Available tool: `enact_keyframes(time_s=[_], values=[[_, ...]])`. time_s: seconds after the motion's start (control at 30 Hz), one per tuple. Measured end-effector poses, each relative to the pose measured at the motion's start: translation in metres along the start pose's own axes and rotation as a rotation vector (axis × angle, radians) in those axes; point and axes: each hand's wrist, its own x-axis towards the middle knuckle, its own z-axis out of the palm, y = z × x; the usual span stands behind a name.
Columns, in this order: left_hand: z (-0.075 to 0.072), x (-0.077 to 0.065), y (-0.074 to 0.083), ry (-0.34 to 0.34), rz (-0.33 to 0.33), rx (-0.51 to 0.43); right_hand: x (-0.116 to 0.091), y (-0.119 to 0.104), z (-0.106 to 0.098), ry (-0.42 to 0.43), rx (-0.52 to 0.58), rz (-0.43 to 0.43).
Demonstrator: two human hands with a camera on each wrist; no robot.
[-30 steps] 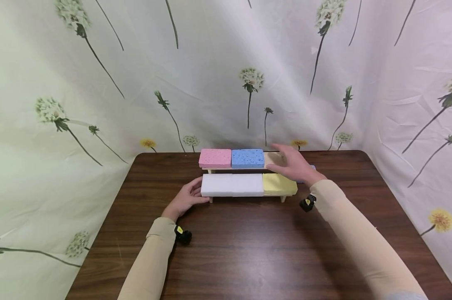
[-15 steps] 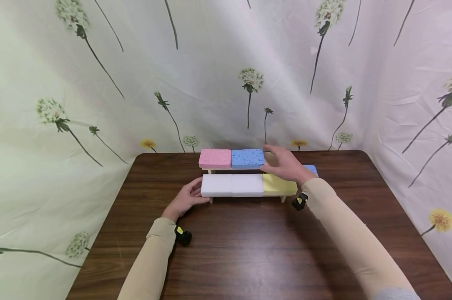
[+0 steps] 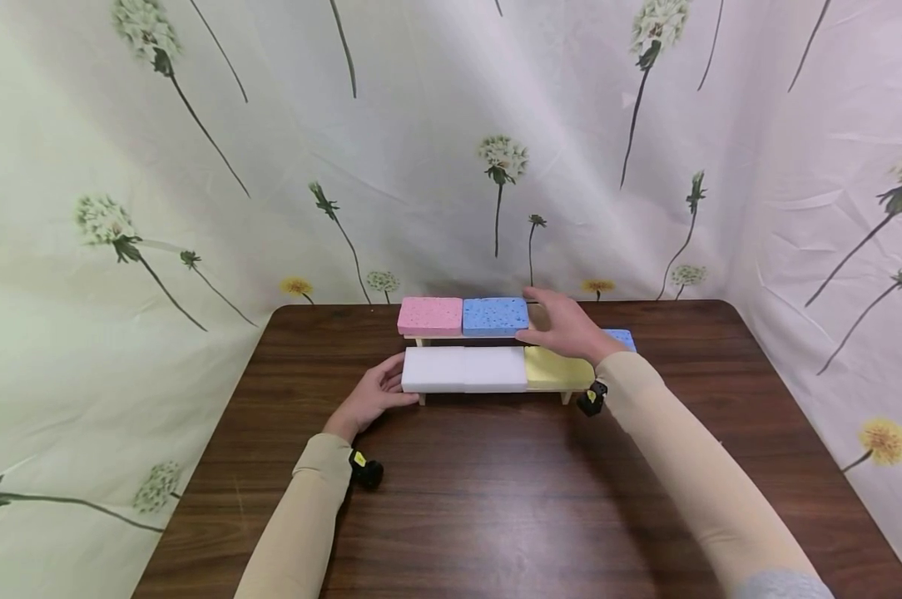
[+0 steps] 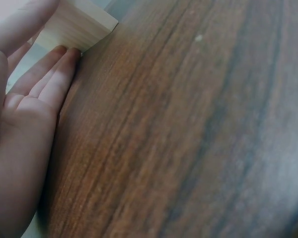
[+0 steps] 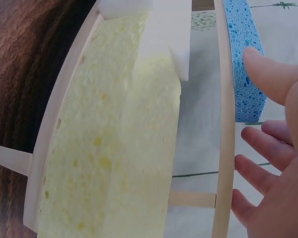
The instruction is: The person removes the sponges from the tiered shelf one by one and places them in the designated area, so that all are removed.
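A two-tier wooden stand (image 3: 567, 398) bears sponges side by side. On its upper tier lie a pink sponge (image 3: 430, 316) and a blue sponge (image 3: 495, 317); two white sponges (image 3: 493, 370) and a yellow sponge (image 3: 559, 368) fill the lower tier. My left hand (image 3: 369, 398) rests at the stand's left end, its fairly straight fingers (image 4: 47, 82) touching the wood. At the blue sponge's right end is my right hand (image 3: 571, 327), thumb and index spread. In the right wrist view, its thumb touches the blue sponge and the other fingers are beside the upper rail (image 5: 225, 148).
Another blue sponge (image 3: 620, 339) lies to the right of the stand, partly hidden by my right wrist. The dark wooden table (image 3: 466, 491) ends at a flower-printed cloth (image 3: 421, 183) behind it.
My right hand has shifted left along the upper tier to the blue sponge's right end, baring more of the other blue sponge. My left hand and the sponges stay where they were.
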Motion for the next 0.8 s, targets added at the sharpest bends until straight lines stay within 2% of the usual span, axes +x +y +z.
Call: enact_keyframes(time_s=[0.17,0.8], values=[[-0.0004,0.0003,-0.0001,-0.004,0.001,-0.004,0.0022,0.0005,0.0017,-0.006,-0.009,-0.01],[0.0004,0.0,0.0006,0.004,-0.005,-0.007,0.0024,-0.0019,0.0021,-0.016,0.014,0.04]])
